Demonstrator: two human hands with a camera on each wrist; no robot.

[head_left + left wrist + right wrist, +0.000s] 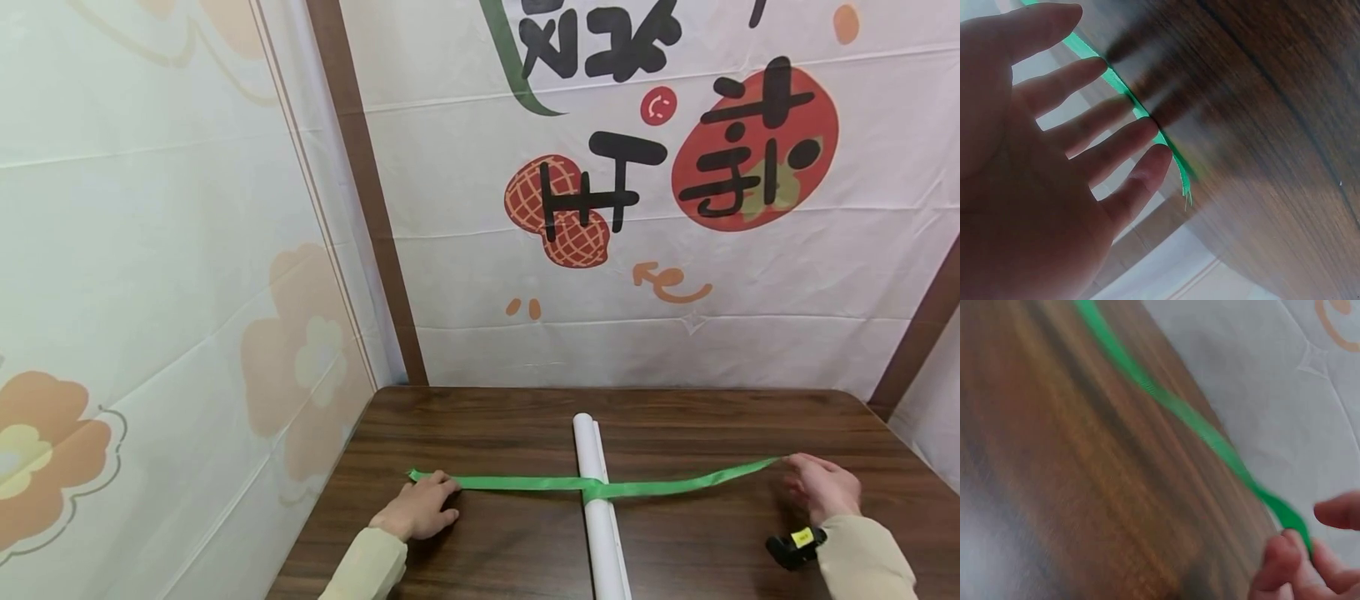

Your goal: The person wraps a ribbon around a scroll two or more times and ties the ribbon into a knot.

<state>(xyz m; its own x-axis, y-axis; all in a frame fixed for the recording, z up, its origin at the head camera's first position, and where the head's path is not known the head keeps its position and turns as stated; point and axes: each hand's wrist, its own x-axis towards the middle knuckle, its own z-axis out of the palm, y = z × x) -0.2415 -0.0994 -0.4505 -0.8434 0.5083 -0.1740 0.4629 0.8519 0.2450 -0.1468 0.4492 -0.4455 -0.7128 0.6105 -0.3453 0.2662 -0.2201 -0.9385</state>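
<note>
A rolled white sheet of paper (597, 535) lies lengthwise on the table. Around its middle passes a green ribbon (517, 482), crossed over on top, its two ends spread left and right. My left hand (422, 506) rests on the left end; in the left wrist view its fingers (1094, 125) are extended, tips on the ribbon, and the frayed end sticks out past them. My right hand (828, 487) grips the tip of the right end, raised off the table; between curled fingers the ribbon (1210, 437) runs out in the right wrist view.
The dark wood-grain table (480, 425) has rounded back corners. A white printed cloth wall (465, 250) rises behind it, another stands on the left. A black device with a yellow label (797, 546) sits at the right wrist.
</note>
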